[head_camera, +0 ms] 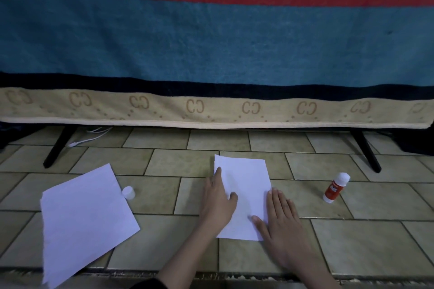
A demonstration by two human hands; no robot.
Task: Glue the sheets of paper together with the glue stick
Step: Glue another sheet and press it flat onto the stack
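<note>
Both hands lie flat on a white sheet (244,195) on the tiled floor (352,237): left hand (217,202) on its left edge, right hand (280,216) on its right, fingers straight and close together. Another sheet (84,220) lies well left, beside a white cap (128,192). Off right, the glue stick (335,187) stands tilted.

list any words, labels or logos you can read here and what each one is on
"CC", with the first C mirrored: a monogram repeated along the tan border of the blue and red blanket.
Red label on the glue stick: white print, too blurred to read.
Sheet under the hands: no text.
Sheet on the left: no text.
White cap: no text.
</note>
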